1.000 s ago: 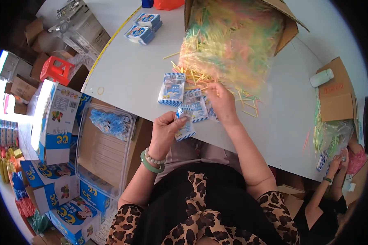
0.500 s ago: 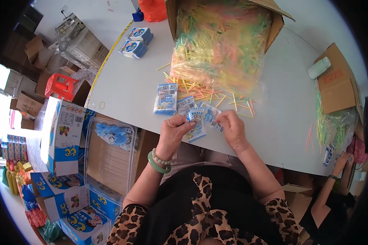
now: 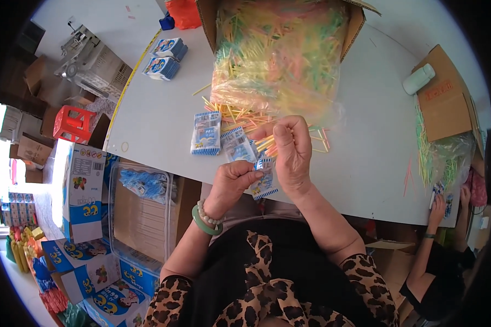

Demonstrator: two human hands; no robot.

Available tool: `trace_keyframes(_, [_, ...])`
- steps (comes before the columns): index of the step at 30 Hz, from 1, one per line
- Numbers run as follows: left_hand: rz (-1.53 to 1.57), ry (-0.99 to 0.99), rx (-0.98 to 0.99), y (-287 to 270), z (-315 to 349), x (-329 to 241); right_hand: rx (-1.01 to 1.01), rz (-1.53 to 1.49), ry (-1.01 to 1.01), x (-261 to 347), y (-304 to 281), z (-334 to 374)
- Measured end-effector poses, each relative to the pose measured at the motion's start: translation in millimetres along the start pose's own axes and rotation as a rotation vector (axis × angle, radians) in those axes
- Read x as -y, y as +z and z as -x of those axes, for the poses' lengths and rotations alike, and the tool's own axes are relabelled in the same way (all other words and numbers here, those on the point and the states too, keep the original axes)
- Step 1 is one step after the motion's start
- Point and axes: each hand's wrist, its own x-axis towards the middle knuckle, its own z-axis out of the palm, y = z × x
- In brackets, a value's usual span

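Observation:
My left hand (image 3: 235, 184) is closed, with its thumb and forefinger pinching a small blue-and-white packet (image 3: 264, 164). Held in my right hand (image 3: 293, 158) is a small bunch of thin coloured sticks (image 3: 267, 145), yellow and pink, pointing toward that packet. Whether their tips are inside it, I cannot tell. Below my hands, another blue-and-white packet (image 3: 264, 187) lies at the table's front edge. A flat packet (image 3: 237, 145) lies just beyond my left hand, beside a neat stack of packets (image 3: 206, 134). Loose sticks (image 3: 235, 115) are spread behind my hands, partly hidden by the right one.
A large carton (image 3: 355, 31) lies open at the back, its clear bag (image 3: 278, 60) of coloured sticks spilling out. Packet stacks (image 3: 166, 57) stand far left. A lidless plastic bin (image 3: 142, 210) is left of me. At right, a co-worker's hand (image 3: 436, 210) is beside another carton (image 3: 447, 103).
My right hand has picked up a bunch of sticks and brought it to the packet in my left hand. The view has shifted slightly.

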Motion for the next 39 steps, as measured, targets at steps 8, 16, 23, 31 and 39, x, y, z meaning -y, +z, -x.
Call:
trace_keyframes(8, [0.08,-0.038,-0.047,4.6,2.7,4.6,-0.11,-0.09,0.067,-3.4,-7.9,9.6])
trace_keyframes(16, [0.012,0.056,-0.018,6.7,4.9,1.5,-0.129,-0.105,0.049,-6.2,-2.2,10.0])
trace_keyframes(23, [0.106,0.053,-0.093,10.8,6.7,19.2,-0.131,-0.048,0.036,-8.5,-7.7,21.5])
trace_keyframes(31, [0.018,0.186,-0.139,10.6,7.2,17.9,-0.138,-0.058,0.16,-6.5,-10.7,20.0])
trace_keyframes(39, [-0.19,0.289,-0.187,11.2,11.3,18.1,-0.131,-0.035,0.296,-11.5,-10.9,19.8])
